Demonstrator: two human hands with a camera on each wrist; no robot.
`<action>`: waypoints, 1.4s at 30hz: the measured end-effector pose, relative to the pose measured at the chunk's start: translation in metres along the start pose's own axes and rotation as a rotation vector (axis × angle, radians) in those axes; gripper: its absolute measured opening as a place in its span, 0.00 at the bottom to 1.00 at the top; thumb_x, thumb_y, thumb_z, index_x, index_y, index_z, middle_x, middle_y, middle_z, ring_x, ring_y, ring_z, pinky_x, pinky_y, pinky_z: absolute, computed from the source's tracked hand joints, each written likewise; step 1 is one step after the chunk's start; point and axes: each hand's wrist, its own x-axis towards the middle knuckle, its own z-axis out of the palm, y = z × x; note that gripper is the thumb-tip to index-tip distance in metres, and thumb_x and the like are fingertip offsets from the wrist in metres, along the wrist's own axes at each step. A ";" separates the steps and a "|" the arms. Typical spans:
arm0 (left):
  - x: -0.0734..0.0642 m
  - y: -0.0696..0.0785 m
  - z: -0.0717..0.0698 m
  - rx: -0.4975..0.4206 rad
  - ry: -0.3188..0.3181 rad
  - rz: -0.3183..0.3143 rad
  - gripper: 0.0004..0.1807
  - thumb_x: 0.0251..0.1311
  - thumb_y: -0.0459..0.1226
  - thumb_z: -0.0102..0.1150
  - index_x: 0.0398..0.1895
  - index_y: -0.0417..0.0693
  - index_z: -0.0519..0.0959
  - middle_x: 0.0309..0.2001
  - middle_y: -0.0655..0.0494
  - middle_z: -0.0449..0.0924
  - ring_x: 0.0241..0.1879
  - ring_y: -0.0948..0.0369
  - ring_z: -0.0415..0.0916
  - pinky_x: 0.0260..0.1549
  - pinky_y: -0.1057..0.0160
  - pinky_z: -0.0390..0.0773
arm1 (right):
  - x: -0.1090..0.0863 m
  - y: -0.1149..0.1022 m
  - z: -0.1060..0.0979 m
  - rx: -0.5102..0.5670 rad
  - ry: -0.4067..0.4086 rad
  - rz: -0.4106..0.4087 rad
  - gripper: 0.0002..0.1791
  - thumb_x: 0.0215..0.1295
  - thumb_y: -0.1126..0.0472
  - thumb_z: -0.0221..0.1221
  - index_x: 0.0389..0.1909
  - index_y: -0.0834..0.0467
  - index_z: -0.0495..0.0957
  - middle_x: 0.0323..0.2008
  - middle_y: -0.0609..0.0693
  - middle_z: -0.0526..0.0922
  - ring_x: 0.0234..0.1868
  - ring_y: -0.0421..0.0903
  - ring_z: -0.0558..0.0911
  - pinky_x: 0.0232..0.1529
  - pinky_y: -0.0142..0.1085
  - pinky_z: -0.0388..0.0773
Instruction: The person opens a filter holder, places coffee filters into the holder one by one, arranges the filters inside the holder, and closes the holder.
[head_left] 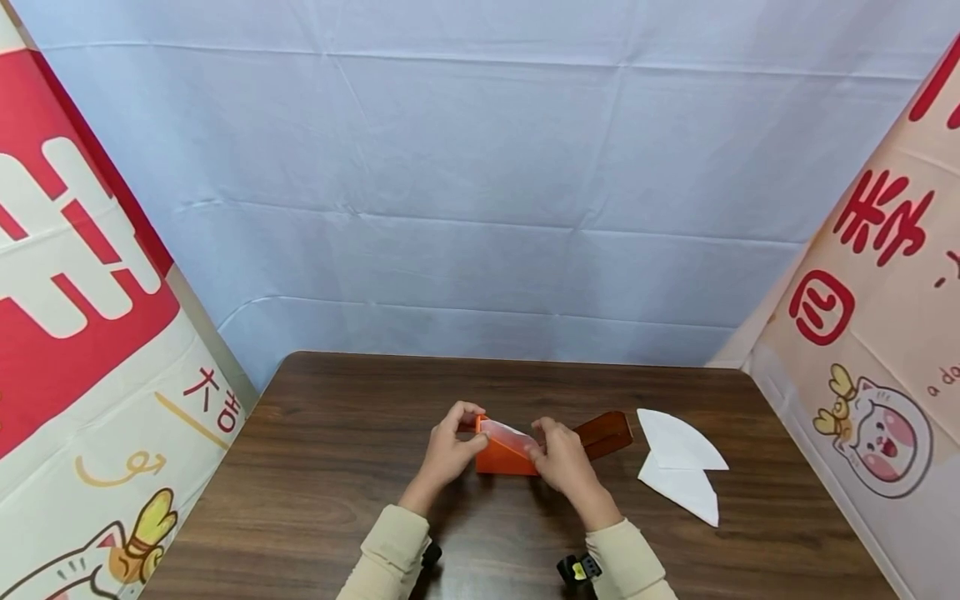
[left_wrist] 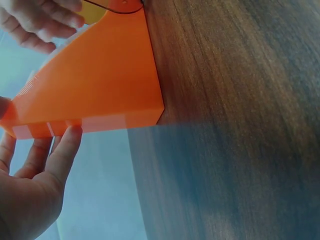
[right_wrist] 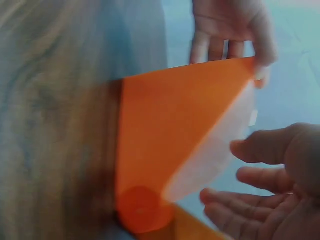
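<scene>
An orange translucent box (head_left: 501, 460) with a slanted open top stands on the table, white paper sheets (right_wrist: 217, 150) showing along its slope. My left hand (head_left: 450, 448) grips the tall end, thumb on the near side and fingers curled behind, as the left wrist view also shows on the orange wall (left_wrist: 95, 75). At the low end is my right hand (head_left: 561, 460); in the right wrist view its fingers (right_wrist: 262, 176) are spread beside the paper edge, holding nothing. The amber-brown lid (head_left: 606, 433) is swung out to the right on a round pivot (right_wrist: 145, 210).
Two white fan-shaped papers (head_left: 678, 442) lie overlapping on the dark wood table (head_left: 337, 433), right of the lid. A pale blue cloth (head_left: 465, 183) hangs behind the table. Printed cloths (head_left: 862, 317) hang at both sides.
</scene>
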 end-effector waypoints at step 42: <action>-0.002 -0.005 0.004 -0.015 0.027 0.005 0.16 0.51 0.24 0.60 0.45 0.37 0.73 0.37 0.43 0.77 0.38 0.50 0.75 0.39 0.52 0.77 | -0.001 -0.021 -0.074 -0.460 -0.227 -0.125 0.26 0.50 0.54 0.69 0.50 0.59 0.77 0.52 0.65 0.73 0.50 0.65 0.72 0.44 0.60 0.70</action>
